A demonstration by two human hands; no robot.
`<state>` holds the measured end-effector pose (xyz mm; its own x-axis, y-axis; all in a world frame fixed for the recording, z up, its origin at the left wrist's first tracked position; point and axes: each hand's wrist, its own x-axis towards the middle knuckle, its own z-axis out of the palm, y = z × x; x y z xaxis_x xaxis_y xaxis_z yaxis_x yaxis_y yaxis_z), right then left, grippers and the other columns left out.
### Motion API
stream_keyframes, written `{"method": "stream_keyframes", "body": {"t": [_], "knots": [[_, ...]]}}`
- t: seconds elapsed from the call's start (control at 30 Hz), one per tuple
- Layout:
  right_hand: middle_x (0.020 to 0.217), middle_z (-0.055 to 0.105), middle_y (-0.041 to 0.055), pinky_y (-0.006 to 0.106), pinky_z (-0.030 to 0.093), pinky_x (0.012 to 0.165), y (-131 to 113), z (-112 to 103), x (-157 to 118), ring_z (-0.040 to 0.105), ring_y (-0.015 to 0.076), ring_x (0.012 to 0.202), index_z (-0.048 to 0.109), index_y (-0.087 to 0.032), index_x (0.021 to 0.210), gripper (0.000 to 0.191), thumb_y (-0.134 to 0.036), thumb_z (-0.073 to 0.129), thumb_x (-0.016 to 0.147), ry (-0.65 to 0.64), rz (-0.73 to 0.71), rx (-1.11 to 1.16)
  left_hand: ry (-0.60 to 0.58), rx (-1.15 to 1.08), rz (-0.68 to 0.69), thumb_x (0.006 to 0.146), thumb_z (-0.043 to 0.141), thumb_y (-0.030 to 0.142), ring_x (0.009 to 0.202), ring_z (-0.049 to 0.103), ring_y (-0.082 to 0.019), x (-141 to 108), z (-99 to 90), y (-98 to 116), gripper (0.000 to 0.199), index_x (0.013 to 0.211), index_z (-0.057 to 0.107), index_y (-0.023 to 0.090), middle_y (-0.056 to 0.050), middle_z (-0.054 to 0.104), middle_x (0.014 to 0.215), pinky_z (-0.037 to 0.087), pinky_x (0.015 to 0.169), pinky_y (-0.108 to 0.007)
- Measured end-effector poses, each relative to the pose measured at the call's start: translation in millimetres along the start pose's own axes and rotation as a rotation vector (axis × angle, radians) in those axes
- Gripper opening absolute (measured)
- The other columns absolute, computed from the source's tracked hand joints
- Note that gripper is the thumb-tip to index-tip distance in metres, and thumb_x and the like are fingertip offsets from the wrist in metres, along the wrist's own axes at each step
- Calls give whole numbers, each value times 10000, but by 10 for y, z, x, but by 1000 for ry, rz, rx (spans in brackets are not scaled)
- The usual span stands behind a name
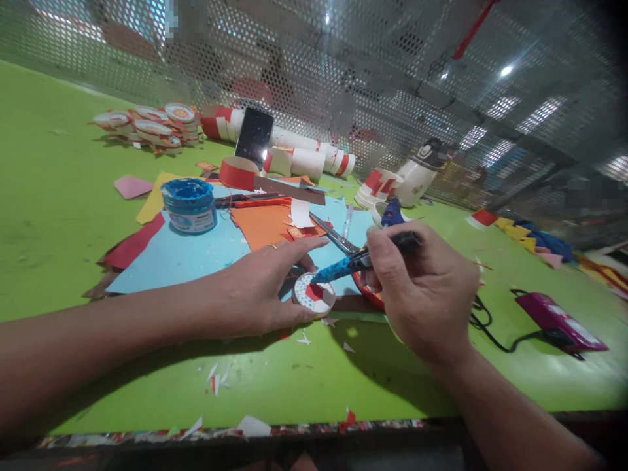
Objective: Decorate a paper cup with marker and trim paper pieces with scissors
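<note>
A black, glossy, rectangular smartphone [254,136] is standing tilted before a grey perforated metal screen [304,72]. A magenta, oblong plastic device [552,313] is lying on the smooth green tabletop [515,386], a thin black cable [505,349] curling beside it.

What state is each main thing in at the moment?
Left hand: holding the disc
Right hand: gripping the pen
Disc: partly covered in blue dots
Pen: front end smeared blue
Jar: open, upright, blue inside
Phone: propped up, screen dark
Scissors: partly hidden, open or shut unclear
Cup stack: lying on its side
</note>
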<state>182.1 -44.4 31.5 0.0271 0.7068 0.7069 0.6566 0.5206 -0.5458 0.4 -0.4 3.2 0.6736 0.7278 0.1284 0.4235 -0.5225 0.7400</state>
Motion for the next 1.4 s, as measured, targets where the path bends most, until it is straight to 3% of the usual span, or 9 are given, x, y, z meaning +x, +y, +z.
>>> {"method": "stream_keyframes", "body": {"t": [0.2, 0.97, 1.4], "knots": [[531, 514, -64, 208, 375, 384, 13, 1, -7, 440, 66, 409, 565, -207, 721, 190, -289, 632, 879, -14, 0, 1, -13, 17, -6, 737, 705, 318, 1065, 595, -290, 1, -5, -2, 690, 1372, 450, 224, -106, 604, 1270, 474, 890, -413], [522, 515, -66, 212, 353, 378, 11, -1, -6, 440, 68, 400, 566, -205, 714, 206, -310, 633, 878, -22, 1, -8, -19, 44, -17, 742, 708, 343, 1126, 568, -312, 5, -11, 1, 692, 1370, 446, 215, -118, 589, 1296, 461, 925, -426], [593, 514, -69, 204, 386, 457, -24, -84, 30, 456, 63, 474, 556, -199, 793, 107, -205, 586, 895, -180, -189, -114, -5, -17, 13, 742, 719, 319, 1070, 593, -286, 9, 7, 2, 657, 1339, 465, 215, -107, 626, 1213, 465, 929, -445]]}}
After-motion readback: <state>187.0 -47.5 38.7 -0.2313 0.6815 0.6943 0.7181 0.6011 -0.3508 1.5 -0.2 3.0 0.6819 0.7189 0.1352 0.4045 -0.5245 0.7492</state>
